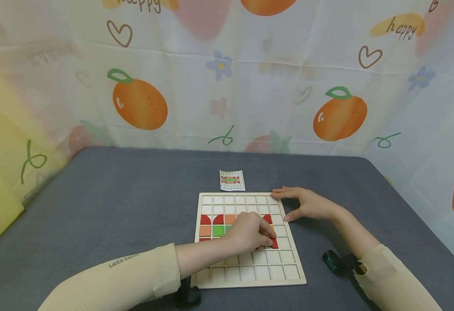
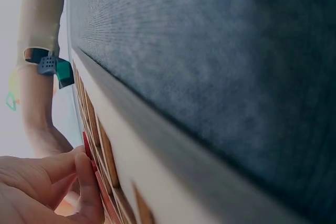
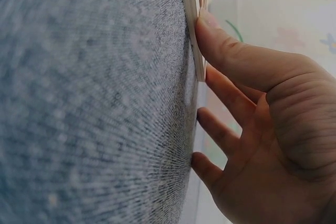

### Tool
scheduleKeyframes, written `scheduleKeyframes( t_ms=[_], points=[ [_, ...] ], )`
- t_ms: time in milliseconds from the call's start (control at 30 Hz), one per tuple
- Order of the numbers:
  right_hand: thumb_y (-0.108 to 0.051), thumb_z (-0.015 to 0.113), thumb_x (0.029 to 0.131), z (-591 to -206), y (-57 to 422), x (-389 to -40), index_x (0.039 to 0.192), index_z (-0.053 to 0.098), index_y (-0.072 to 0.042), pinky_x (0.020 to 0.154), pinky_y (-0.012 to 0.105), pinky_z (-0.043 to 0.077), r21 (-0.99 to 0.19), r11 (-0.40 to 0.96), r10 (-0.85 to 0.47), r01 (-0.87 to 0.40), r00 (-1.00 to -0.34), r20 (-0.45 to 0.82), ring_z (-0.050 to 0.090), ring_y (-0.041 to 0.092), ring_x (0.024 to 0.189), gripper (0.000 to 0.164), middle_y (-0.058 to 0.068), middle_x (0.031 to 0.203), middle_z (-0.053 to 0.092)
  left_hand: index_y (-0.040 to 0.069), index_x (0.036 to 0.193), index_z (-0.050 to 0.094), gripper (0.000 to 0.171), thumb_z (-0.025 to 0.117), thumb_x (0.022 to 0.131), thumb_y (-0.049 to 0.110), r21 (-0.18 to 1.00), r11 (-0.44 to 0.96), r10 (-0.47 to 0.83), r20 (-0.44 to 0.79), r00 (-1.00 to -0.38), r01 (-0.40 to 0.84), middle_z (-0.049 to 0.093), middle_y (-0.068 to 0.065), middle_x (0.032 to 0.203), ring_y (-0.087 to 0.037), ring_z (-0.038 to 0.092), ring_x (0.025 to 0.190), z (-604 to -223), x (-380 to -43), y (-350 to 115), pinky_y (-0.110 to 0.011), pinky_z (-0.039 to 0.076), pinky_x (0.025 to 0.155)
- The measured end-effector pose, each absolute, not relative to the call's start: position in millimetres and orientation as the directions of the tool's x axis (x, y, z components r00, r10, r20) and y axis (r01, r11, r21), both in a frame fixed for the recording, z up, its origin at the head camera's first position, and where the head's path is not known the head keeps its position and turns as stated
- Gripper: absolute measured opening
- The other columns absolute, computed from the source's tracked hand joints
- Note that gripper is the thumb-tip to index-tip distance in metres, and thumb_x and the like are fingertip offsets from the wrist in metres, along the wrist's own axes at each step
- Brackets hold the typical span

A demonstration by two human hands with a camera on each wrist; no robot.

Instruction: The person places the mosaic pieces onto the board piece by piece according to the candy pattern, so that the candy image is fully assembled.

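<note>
A wooden grid board lies on the table, with coloured tiles in some cells. My left hand reaches across it, thumb and fingertips pinched at a red tile with a curved edge. In the left wrist view, the red tile shows just past those fingertips; whether it sits fully in its cell I cannot tell. My right hand rests at the board's top right corner, fingers spread. In the right wrist view its thumb touches the board's side. My left hand hides part of the tile rows.
Above the board lies a small card with a printed coloured grid pattern. Red curved tiles, a salmon tile and a green tile fill cells at the left. A dark grey table surrounds the board, with a printed curtain behind.
</note>
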State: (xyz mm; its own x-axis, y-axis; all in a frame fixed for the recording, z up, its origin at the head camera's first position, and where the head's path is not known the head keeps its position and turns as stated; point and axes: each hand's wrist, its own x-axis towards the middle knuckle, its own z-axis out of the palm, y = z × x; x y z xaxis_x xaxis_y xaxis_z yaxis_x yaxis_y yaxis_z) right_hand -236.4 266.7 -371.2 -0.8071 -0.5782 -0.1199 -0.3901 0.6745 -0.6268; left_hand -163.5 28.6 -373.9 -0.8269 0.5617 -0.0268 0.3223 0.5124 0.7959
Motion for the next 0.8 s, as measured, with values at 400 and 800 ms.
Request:
scheduleKeyframes(
  t_ms=[400,800],
  points=[
    [-0.031,0.082,0.078,-372.1,265.9,-237.9,0.144,0.052,-0.013,0.115,0.071,0.018,-0.627,0.672,-0.582,-0.395,-0.805,-0.117,0.02,0.046,0.151,0.074,0.013,0.156,0.042,0.009,0.09,0.081,0.009,0.075,0.084,0.006,0.737,0.551,0.576,0.004,-0.817,0.393,0.078,0.0,0.081,0.002,0.048,0.058,-371.5,-162.5,28.4,-0.015,0.037,0.054],
    [-0.031,0.082,0.079,-373.9,264.5,-240.0,0.144,0.052,-0.012,0.114,0.072,0.018,-0.619,0.67,-0.596,-0.41,-0.794,-0.119,0.02,0.047,0.15,0.075,0.015,0.156,0.042,0.006,0.096,0.076,0.01,0.07,0.088,0.007,0.804,0.485,0.554,0.022,-0.833,0.344,0.064,-0.002,0.065,-0.003,0.053,0.051,-366.1,-165.6,15.2,-0.017,0.039,0.051]
  ],
)
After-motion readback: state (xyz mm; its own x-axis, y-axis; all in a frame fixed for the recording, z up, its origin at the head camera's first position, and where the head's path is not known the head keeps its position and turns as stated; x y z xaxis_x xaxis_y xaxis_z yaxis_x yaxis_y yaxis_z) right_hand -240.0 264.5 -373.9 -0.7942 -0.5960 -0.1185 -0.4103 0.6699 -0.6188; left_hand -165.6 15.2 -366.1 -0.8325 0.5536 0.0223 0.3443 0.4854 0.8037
